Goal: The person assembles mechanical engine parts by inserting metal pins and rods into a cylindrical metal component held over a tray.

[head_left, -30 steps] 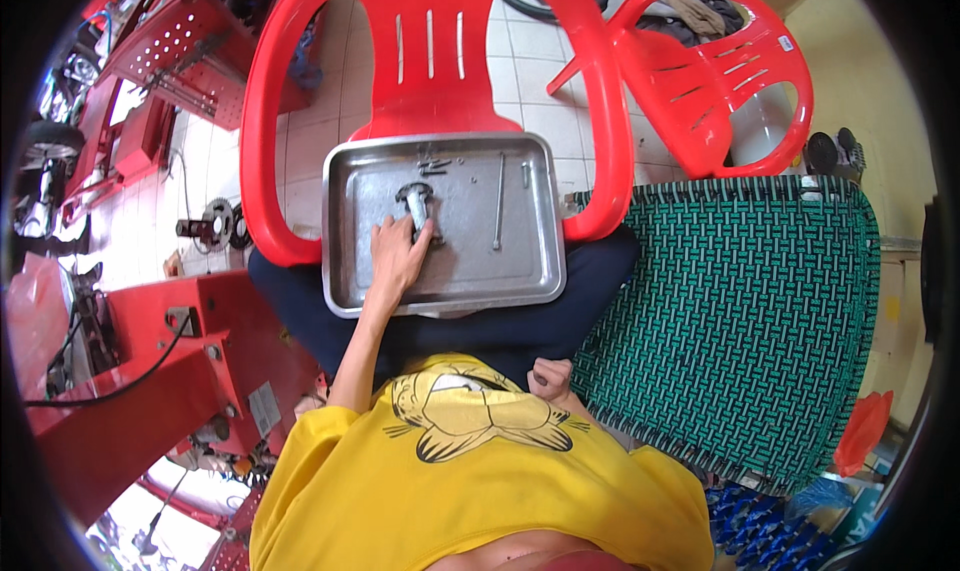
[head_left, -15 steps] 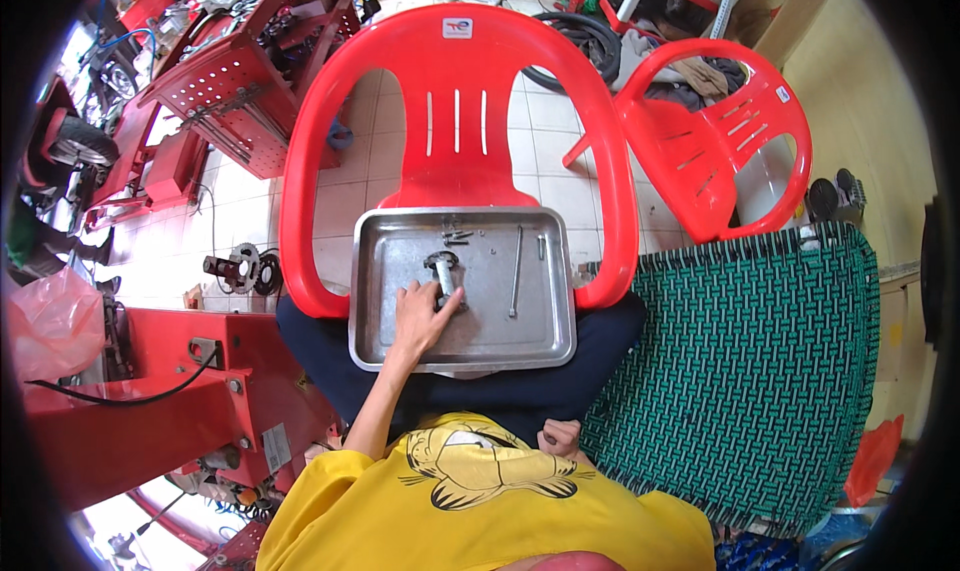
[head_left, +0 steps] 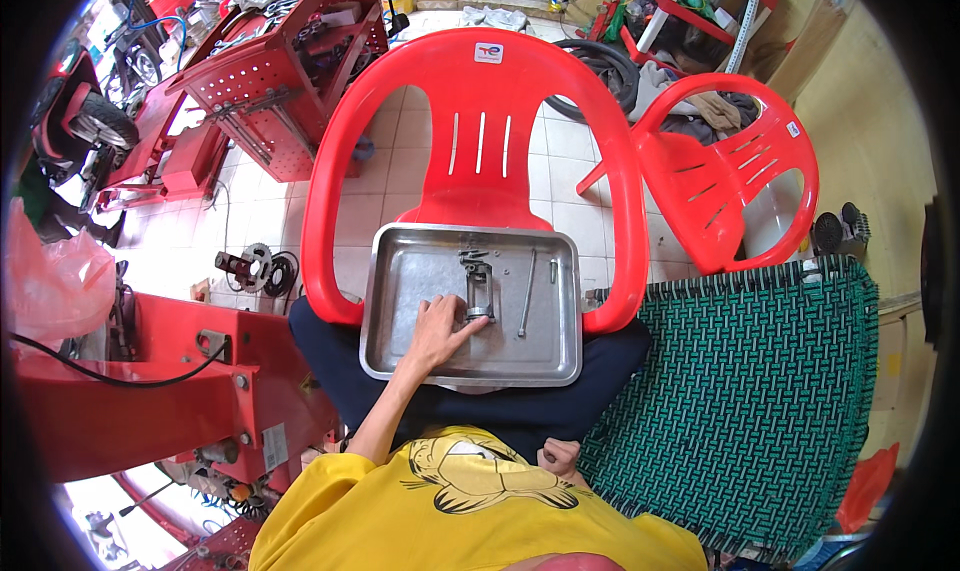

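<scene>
A shallow metal tray (head_left: 412,359) rests across my lap, against the seat of a red plastic chair. Inside it is a grey metal part (head_left: 490,289) shaped like a long open frame, with a dark far end and a rounded near end. My left hand (head_left: 437,335) reaches over the tray, thumb and fingers closed at the part's near end; the fingers partly hide the grip. Beyond the part lie several small screws (head_left: 474,255). To its right are a long bolt (head_left: 527,296) and a short pin (head_left: 553,272). My right hand (head_left: 559,456) is curled by my waist, away from the tray, with nothing visible in it.
The red chair (head_left: 480,161) faces me, its arms curving round the tray. Another red chair (head_left: 700,186) stands behind at the right, near a green woven seat (head_left: 740,401). A red machine frame (head_left: 270,371) is close at my left; a red tool cart (head_left: 250,101) stands farther off.
The metal part has been turned, so its open frame shows now. My left hand is still at its near end. The whole view has shifted slightly; my right hand stays curled.
</scene>
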`<act>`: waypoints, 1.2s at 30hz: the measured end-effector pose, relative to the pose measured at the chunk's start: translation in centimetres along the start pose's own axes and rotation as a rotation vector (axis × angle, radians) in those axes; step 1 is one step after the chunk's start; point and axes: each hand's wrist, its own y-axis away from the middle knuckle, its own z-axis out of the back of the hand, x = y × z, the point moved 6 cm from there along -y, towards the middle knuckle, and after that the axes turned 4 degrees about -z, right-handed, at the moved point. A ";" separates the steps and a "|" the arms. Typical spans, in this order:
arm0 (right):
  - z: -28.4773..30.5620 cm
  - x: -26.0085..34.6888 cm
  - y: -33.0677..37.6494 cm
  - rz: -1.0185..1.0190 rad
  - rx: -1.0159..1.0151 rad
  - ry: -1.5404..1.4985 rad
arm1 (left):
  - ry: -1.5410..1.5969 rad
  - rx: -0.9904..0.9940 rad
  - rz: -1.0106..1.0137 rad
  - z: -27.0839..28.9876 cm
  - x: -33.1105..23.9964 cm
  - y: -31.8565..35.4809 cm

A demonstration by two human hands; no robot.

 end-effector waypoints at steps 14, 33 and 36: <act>0.2 0.8 -0.5 -0.032 0.001 -0.021 | 0.079 0.026 -0.067 -0.4 -0.2 0.2; 0.2 0.9 -0.3 -0.045 0.000 0.024 | -0.050 0.047 -0.193 -1.4 0.0 0.5; 0.3 0.8 -0.5 -0.043 -0.003 0.013 | -0.084 0.063 -0.202 -1.5 -0.3 0.7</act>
